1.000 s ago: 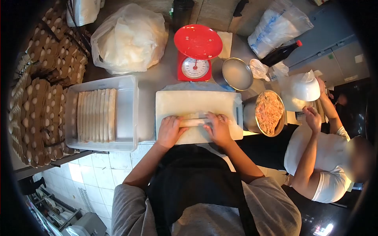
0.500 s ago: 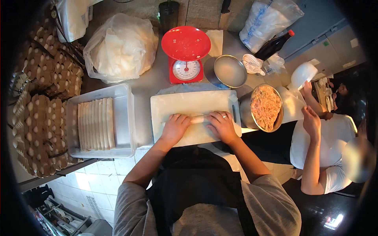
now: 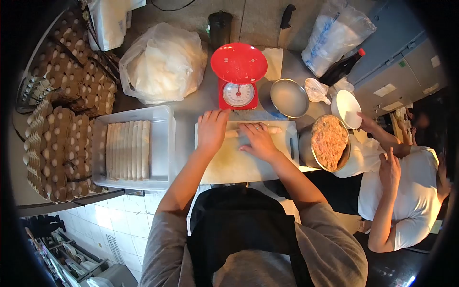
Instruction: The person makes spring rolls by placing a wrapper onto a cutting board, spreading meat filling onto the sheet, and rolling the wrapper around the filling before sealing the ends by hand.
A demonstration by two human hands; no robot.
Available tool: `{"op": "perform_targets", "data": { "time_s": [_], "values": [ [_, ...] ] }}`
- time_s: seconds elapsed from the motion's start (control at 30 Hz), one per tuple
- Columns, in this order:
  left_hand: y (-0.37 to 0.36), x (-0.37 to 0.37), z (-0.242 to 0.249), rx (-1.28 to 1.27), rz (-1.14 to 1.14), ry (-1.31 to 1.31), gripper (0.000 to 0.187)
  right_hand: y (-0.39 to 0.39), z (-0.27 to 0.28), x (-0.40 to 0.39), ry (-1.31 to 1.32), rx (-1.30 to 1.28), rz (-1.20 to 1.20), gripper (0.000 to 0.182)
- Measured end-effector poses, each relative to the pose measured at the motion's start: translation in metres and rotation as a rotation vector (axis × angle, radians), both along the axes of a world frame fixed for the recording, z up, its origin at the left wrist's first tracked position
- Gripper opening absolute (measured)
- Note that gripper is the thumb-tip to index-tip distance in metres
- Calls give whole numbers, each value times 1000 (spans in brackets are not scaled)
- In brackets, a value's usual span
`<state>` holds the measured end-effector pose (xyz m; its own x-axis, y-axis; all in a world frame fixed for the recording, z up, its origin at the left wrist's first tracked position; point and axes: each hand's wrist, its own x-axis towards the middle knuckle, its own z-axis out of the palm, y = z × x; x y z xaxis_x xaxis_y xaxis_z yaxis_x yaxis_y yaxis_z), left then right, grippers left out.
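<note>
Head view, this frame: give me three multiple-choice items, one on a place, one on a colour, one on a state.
1. Where does the roll lie?
A. on the cutting board
B. in the tray
C. on the scale

2. What colour is the scale?
A. blue
B. red
C. green

3. How do the left hand and right hand meet the roll?
A. flat on it
B. lifted clear
C. gripping a knife

Answers: 1 A, it rests at the board's far edge; 2 B, pan and body are red; 3 A, both palms press down.

Both hands, left hand [image 3: 212, 129] and right hand [image 3: 257, 140], press a roll [image 3: 273, 130] on the cutting board [image 3: 234, 162].
</note>
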<state>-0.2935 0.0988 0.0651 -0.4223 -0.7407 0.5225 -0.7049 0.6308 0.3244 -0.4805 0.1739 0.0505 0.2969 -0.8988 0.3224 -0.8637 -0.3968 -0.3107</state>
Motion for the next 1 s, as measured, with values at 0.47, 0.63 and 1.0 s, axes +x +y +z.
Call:
{"op": "perform_targets", "data": {
  "time_s": [0.47, 0.63, 1.0],
  "values": [
    [91, 18, 45, 1197, -162, 1652, 29, 17, 44, 34, -585, 340, 117, 25],
    [66, 27, 95, 1061, -395, 1248, 19, 39, 73, 50, -853, 273, 117, 27],
    [78, -6, 129, 472, -301, 802, 25, 55, 132, 42, -148, -691, 25, 48]
  ]
}}
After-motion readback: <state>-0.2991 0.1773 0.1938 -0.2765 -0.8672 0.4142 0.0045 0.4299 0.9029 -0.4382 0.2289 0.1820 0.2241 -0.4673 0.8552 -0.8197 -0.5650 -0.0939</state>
